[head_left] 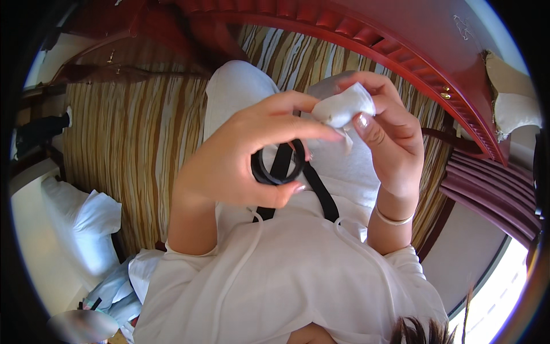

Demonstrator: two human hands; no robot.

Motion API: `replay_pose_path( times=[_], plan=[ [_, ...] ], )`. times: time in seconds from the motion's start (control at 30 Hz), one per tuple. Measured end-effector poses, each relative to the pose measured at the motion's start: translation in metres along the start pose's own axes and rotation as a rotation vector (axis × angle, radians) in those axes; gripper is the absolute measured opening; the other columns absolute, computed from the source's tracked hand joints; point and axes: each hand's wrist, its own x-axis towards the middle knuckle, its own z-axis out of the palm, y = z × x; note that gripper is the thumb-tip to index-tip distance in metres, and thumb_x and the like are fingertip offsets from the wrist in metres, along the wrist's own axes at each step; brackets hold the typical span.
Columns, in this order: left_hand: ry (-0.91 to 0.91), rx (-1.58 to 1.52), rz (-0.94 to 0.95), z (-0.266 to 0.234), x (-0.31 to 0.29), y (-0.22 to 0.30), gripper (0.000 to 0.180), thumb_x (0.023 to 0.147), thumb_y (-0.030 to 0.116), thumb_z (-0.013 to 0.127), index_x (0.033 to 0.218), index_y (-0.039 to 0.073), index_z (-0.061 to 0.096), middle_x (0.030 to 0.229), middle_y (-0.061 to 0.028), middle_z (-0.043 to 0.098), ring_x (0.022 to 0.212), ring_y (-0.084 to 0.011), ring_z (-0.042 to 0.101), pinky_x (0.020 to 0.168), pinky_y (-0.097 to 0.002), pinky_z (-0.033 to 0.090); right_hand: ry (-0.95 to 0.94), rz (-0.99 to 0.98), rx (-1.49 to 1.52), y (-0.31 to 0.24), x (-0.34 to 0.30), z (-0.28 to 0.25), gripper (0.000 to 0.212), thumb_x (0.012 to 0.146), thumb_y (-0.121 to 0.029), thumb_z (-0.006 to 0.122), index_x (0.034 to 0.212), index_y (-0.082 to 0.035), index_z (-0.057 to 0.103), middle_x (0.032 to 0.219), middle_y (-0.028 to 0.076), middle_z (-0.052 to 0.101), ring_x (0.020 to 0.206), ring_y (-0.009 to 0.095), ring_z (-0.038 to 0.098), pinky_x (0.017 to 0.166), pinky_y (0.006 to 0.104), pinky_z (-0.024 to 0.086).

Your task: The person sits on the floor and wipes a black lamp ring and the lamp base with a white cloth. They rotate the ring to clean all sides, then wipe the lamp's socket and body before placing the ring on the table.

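Fingers (384, 106) and thumb of the right hand (401, 146) closed in a pinch on a crumpled white cloth (341, 108), while the left hand (235, 137) curled loosely around a black ring (257, 167), its upper fingers at the cloth's left end. Both items were already in hand, not yet joined. The cloth's long axis ran between the two sets of fingers, slanting away rightward; the ring's opening faced upward. Beyond the fingers lay pale trousers (235, 92), then striped carpet (126, 143).
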Motion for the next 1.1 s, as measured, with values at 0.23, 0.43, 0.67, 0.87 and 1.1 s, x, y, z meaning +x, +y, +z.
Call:
replay_pose_path(
  times=[0.23,0.43,0.67,0.87,1.1],
  plan=[
    [0.127,-0.105,-0.015,-0.008,0.005,0.013,0.064,0.055,0.008,0.066,0.117,-0.004,0.056,0.116,-0.0134,0.045,0.079,-0.0180,0.056,0.072,-0.0276,0.045,0.114,0.219,0.239,0.002,0.000,0.000,0.014,0.088,-0.010,0.061,0.095,0.001,0.064,0.095,0.003,0.055,0.087,0.009,0.051,0.075,0.0223,0.041],
    [-0.024,-0.263,-0.398,-0.015,0.001,0.010,0.061,0.064,0.013,0.071,0.119,-0.005,0.053,0.107,-0.0079,0.046,0.086,-0.0155,0.054,0.075,-0.0252,0.044,0.140,-0.212,0.089,0.026,-0.007,0.004,0.017,0.087,-0.012,0.061,0.099,-0.001,0.065,0.124,0.014,0.050,0.108,0.022,0.052,0.091,0.0302,0.040],
    [0.064,-0.450,-0.434,0.008,-0.009,-0.011,0.064,0.065,0.007,0.069,0.124,-0.003,0.044,0.110,-0.0067,0.050,0.089,-0.0141,0.054,0.075,-0.0234,0.043,0.165,0.152,0.919,0.034,-0.017,0.021,0.036,0.088,-0.032,0.059,0.111,-0.004,0.055,0.112,0.018,0.058,0.109,0.030,0.056,0.092,0.0440,0.046],
    [0.844,-1.035,-0.320,0.021,-0.014,-0.017,0.045,0.087,0.037,0.058,0.111,0.000,0.051,0.106,-0.0132,0.058,0.097,-0.0204,0.060,0.080,-0.0282,0.050,0.357,0.128,0.627,0.018,-0.021,0.017,0.037,0.083,-0.008,0.063,0.117,-0.005,0.048,0.104,0.012,0.058,0.088,0.026,0.062,0.077,0.0384,0.053],
    [0.797,-1.456,-0.381,0.033,-0.005,-0.010,0.059,0.083,0.059,0.053,0.105,0.004,0.054,0.104,-0.0067,0.058,0.096,-0.0202,0.055,0.088,-0.0361,0.043,0.124,-0.332,-0.643,0.017,-0.025,0.049,0.034,0.071,0.015,0.058,0.101,0.001,0.062,0.105,0.017,0.054,0.086,0.027,0.056,0.070,0.0307,0.048]
  ],
)
